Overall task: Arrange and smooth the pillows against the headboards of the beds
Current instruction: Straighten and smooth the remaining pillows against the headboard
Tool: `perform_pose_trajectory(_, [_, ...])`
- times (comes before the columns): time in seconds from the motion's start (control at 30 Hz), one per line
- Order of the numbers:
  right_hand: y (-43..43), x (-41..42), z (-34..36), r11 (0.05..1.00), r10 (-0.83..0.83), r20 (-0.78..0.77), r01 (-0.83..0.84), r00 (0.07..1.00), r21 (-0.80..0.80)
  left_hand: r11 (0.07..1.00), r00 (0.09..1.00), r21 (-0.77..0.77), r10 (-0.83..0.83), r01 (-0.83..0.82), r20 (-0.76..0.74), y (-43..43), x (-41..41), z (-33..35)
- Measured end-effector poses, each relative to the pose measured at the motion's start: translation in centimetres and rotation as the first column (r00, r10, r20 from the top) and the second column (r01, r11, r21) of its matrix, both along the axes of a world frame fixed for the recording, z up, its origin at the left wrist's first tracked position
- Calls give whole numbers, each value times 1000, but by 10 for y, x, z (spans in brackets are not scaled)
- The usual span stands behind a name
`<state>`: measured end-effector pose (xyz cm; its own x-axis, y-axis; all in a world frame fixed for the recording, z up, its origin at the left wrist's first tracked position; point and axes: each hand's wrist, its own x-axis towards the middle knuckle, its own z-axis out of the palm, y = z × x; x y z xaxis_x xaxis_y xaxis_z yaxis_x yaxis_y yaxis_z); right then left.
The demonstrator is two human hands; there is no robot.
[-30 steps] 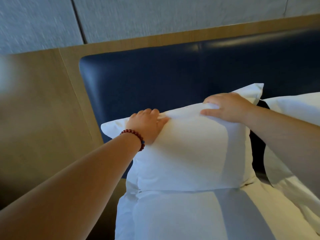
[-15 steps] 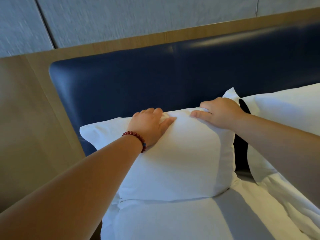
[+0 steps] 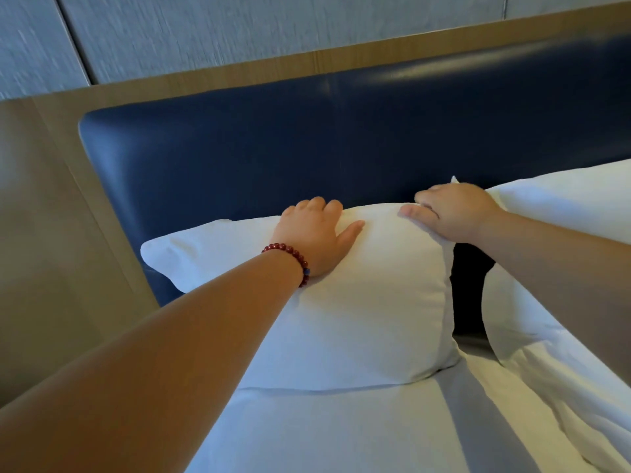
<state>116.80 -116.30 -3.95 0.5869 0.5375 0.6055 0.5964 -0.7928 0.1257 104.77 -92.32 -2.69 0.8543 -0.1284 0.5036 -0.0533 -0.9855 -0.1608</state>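
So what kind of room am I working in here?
Probably a hotel bedroom: a padded navy headboard in a wood surround, a white pillow against it, a second pillow alongside, and white bedding.

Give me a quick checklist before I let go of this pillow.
1. Left hand grips the pillow at its top edge: ok.
2. Right hand grips the top right corner: ok.
3. Pillow stands upright at the headboard: ok.
4. Pillow back flat on headboard: cannot tell, hidden.
5. Pillow front smooth: ok, no big creases show.
6. Flush with second pillow: not ok, a dark gap shows between them.
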Motion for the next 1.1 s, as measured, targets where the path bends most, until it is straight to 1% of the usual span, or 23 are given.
perform_pose_trajectory(0.03, [-5,3,3,1000,-22,44,22,999,1,1000,1000,5,0,0,16,2,0,-1])
perform_pose_trajectory(0.1, [-15,7,10,996,-94,82,93,992,17,1000,999,12,5,-5,39,6,-2,-4])
perform_pose_trajectory(0.2, [-23,12,16,984,-174,157,166,972,64,1000,999,16,13,-14,41,9,-4,-7])
perform_pose_trajectory(0.3, [-24,8,15,960,-215,195,171,957,220,999,999,10,31,-32,41,9,-5,-6])
perform_pose_trajectory(0.37, [-26,0,8,923,-168,227,72,959,378,998,998,21,64,-65,27,8,-7,-3])
perform_pose_trajectory(0.4, [-28,-7,6,880,-146,220,25,964,474,996,996,30,78,-79,33,4,-7,-2])
perform_pose_trajectory(0.43, [-30,-16,3,819,-131,181,3,975,574,996,995,34,86,-87,50,-2,-8,1])
perform_pose_trajectory(0.5, [-34,-31,-8,668,-92,31,38,995,743,999,995,22,44,-47,94,-24,-10,7])
perform_pose_trajectory(0.53, [-36,-36,-16,593,-61,-75,96,995,800,1000,995,14,-10,8,102,-40,-11,10])
perform_pose_trajectory(0.57, [-37,-39,-26,537,-35,-174,165,984,827,997,993,23,-77,75,93,-57,-10,12])
perform_pose_trajectory(0.6, [-38,-42,-35,511,-24,-270,244,963,825,989,988,53,-139,136,68,-75,-9,13])
perform_pose_trajectory(0.63, [-38,-42,-44,510,-19,-346,307,938,804,980,983,92,-179,175,34,-91,-7,10])
perform_pose_trajectory(0.67, [-38,-41,-53,504,13,-425,361,905,784,972,982,140,-189,189,-7,-102,-4,4])
perform_pose_trajectory(0.7, [-38,-39,-62,473,78,-500,409,863,780,964,984,199,-170,176,-46,-107,1,-2])
perform_pose_trajectory(0.73, [-36,-35,-70,412,199,-557,447,806,794,955,988,254,-136,150,-74,-105,6,-10])
perform_pose_trajectory(0.77, [-33,-34,-78,320,352,-557,463,752,827,949,991,289,-105,125,-83,-99,10,-17])
perform_pose_trajectory(0.8, [-29,-32,-85,229,498,-518,471,695,852,948,993,299,-89,107,-73,-92,12,-23])
perform_pose_trajectory(0.83, [-27,-28,-91,157,605,-457,465,652,871,950,995,296,-87,99,-55,-86,13,-28])
perform_pose_trajectory(0.9, [-24,-23,-99,41,732,-332,448,595,893,951,995,291,-103,104,-19,-82,14,-33])
perform_pose_trajectory(0.97, [-22,-21,-98,-20,776,-265,442,572,897,948,994,302,-106,102,-4,-82,15,-35])
perform_pose_trajectory(1.0, [-22,-21,-96,-34,777,-261,452,572,891,947,995,305,-102,99,-6,-82,15,-35])
perform_pose_trajectory(1.07, [-22,-19,-96,-8,752,-304,468,585,884,948,995,303,-98,95,-5,-82,16,-36])
perform_pose_trajectory(1.1, [-21,-18,-96,15,721,-336,471,607,882,948,995,305,-99,94,-2,-82,16,-37])
